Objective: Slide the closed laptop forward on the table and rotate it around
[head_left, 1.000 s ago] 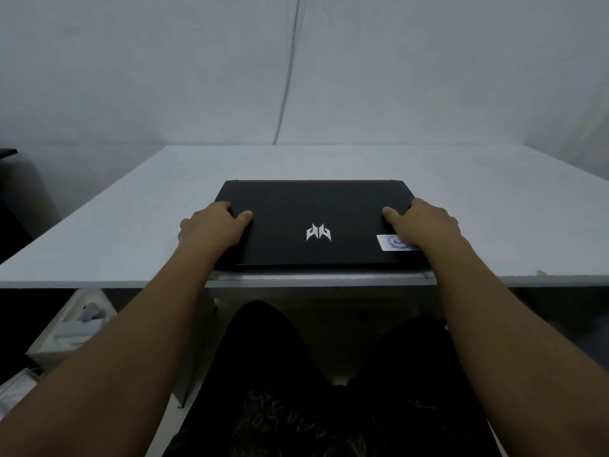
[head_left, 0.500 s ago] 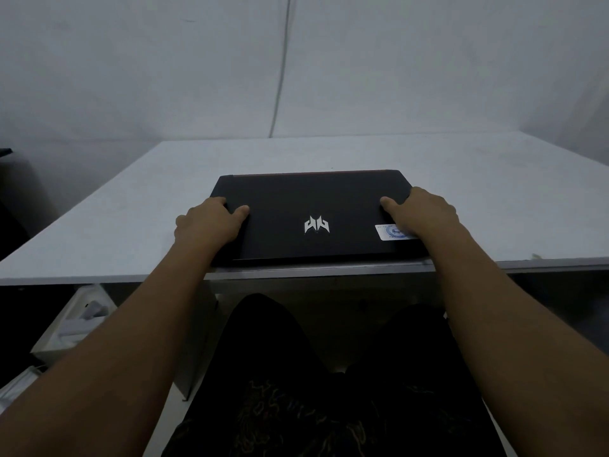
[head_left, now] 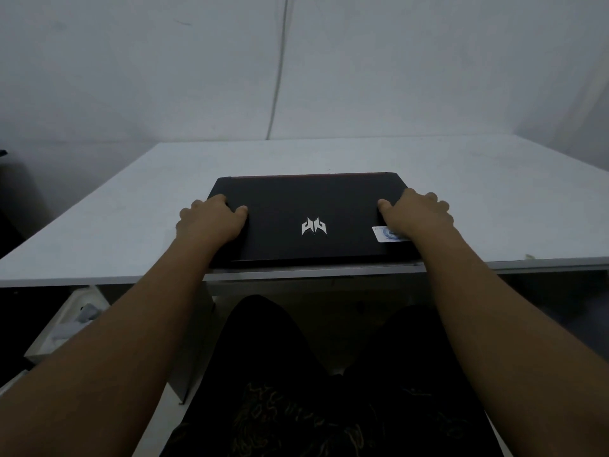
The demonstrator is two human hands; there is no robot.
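Head view: closed black laptop [head_left: 309, 206] lies flat on the white surface [head_left: 494, 199], near edge, roughly centred left to right, its near side just beside the surface's near lip. Lid up, silver emblem [head_left: 314, 226] in the middle, red strip along the far edge, white-blue sticker [head_left: 384, 233] at the near right corner, partly under the wrist. Left hand [head_left: 211, 219] clamps the laptop's left side: thumb on top of the lid pointing right, fingers curled down over the left edge, touching it. Right hand [head_left: 417, 211] clamps the right side the same way: thumb on the lid pointing left, fingers wrapped over the right edge. Both hands closed around the laptop, bare forearms running back to the near corners of the frame. Laptop sits square to the surface, long sides left-right. Rest of the surface bare-looking, small pale scrap [head_left: 529, 256] at the near right rim. Grey wall [head_left: 131, 77] behind, thin cable [head_left: 278, 77] hanging down it. Below the surface: dark-clothed lap [head_left: 296, 374], white box [head_left: 71, 319] on the floor at the near left, contents blurry.
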